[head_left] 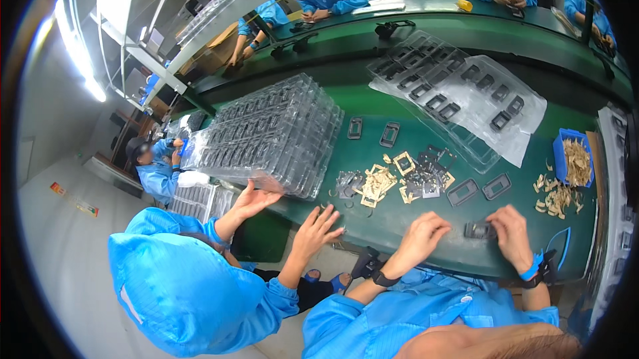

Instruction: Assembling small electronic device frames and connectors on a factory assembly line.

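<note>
My right hand (pixel 511 234) pinches a small dark rectangular frame part (pixel 479 230) against the green bench (pixel 373 222), near its front edge. My left hand (pixel 422 236) rests just left of that part, fingers curled on the bench surface, with nothing visibly in it. Two more dark frames (pixel 479 190) lie a little beyond my hands. A heap of small metal and tan pieces (pixel 393 178) sits farther left.
A co-worker in a blue hooded suit at my left reaches both hands (pixel 283 216) toward a stack of clear plastic trays (pixel 266 136). Clear trays holding dark frames (pixel 459 89) lie at the back right. A blue bin of tan scraps (pixel 574 159) stands at right. Other people work across the line.
</note>
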`<state>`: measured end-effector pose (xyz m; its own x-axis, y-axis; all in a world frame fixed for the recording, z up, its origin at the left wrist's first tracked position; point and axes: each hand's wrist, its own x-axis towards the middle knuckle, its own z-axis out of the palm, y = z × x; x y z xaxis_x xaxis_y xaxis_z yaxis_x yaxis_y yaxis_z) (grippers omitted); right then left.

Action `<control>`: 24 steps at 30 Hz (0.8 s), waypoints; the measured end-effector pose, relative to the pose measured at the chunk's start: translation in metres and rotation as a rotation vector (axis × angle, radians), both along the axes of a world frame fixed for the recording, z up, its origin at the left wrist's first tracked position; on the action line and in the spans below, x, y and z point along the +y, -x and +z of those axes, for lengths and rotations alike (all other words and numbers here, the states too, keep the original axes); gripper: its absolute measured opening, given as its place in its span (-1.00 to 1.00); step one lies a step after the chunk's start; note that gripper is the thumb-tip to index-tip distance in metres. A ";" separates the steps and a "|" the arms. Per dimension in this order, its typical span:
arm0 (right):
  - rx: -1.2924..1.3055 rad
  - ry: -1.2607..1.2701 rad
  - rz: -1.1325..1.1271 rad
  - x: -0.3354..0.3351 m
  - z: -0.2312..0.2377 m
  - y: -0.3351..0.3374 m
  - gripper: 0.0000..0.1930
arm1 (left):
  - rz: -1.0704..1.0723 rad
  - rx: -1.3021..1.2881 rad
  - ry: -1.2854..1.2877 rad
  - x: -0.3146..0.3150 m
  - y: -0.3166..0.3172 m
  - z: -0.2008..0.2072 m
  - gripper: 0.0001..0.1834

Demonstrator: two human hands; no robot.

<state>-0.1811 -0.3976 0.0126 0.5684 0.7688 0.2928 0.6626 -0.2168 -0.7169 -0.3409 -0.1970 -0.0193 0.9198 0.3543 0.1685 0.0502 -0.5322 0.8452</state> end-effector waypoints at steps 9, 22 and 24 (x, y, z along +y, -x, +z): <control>-0.323 -0.039 -0.135 0.012 0.020 -0.025 -0.84 | 0.335 -0.063 -0.326 0.040 0.007 0.012 -0.90; -0.487 0.152 0.078 0.082 -0.003 -0.036 -0.88 | 0.301 -0.052 -0.364 0.055 -0.010 0.017 -0.84; -0.497 0.108 0.027 0.085 -0.013 -0.040 -0.89 | 0.252 -0.035 -0.346 0.046 -0.017 0.014 -0.82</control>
<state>-0.1410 -0.3128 -0.0003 0.3603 0.8220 0.4410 0.9242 -0.2504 -0.2883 -0.3241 -0.1511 -0.0052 0.8035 0.4840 0.3466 0.1889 -0.7595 0.6225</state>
